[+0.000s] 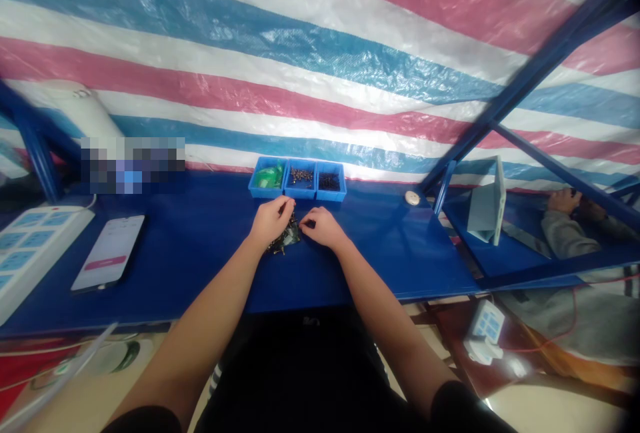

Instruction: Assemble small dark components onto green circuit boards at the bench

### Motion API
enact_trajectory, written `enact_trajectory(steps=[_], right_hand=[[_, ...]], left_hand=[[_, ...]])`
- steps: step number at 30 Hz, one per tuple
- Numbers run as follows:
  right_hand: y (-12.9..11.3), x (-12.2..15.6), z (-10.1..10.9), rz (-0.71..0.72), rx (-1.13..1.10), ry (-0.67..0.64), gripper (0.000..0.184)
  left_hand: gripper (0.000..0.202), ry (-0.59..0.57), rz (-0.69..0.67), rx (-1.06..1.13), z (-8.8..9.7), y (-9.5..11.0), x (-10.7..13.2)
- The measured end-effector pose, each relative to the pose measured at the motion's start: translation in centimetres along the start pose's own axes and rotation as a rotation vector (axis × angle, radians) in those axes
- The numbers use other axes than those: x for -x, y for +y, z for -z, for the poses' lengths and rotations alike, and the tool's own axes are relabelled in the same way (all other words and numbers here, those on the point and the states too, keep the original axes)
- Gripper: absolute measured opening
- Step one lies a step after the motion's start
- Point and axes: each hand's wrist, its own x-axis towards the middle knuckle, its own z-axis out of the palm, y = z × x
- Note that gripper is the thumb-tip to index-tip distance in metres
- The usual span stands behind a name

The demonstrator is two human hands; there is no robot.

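Observation:
Small screws, dark and brassy, lie in a loose pile (287,241) on the blue table, between my hands. At the left edge of the pile, my left hand (271,223) is closed, thumb and fingertips pressed together; what they pinch is too small to make out. My right hand (324,226) curls in from the other side with its fingertips together at the pile's right edge, and its grip is not clear. Just beyond my hands stand three joined blue bins: the left bin (250,188) holds green plastic, the middle bin (300,194) brassy screws, the right bin (331,196) dark ones.
On the left lie a phone (109,253) and a white power strip (43,240). A small round whitish object (412,198) sits at the right. Blue frame bars (520,86) separate a neighbouring table, where a co-worker's hand (564,201) and a propped tablet (493,203) show. Striped sheeting (300,86) hangs behind.

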Motion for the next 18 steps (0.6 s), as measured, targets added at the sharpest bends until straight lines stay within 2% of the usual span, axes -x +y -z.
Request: enact_trajectory(steps=[3, 5, 8, 11, 14, 18], right_hand=[[0.39, 0.02, 0.00, -0.049, 0.043, 0.071, 0.009], [0.71, 0.05, 0.15, -0.112, -0.010, 0.131, 0.009], [0.88, -0.01, 0.34, -0.217, -0.224, 0.239, 0.010], [0.57, -0.20, 0.37, -0.250, -0.447, 0.336, 0.020], [0.23, -0.38, 0.28, -0.231, -0.579, 0.323, 0.033], [0.17, -0.44, 0.05, -0.258, -0.647, 0.269, 0.033]], left_hand=[[0.036, 0.000, 0.003, -0.002, 0.00, -0.12, -0.03], [0.036, -0.001, 0.005, -0.006, 0.02, -0.16, -0.05], [0.036, -0.020, -0.008, 0.011, 0.08, -0.11, -0.02], [0.035, -0.092, -0.065, 0.074, 0.11, 0.09, 0.07], [0.034, -0.185, -0.134, 0.126, -0.02, 0.21, 0.16], [0.030, -0.233, -0.138, 0.110, -0.52, -0.24, 0.17]])
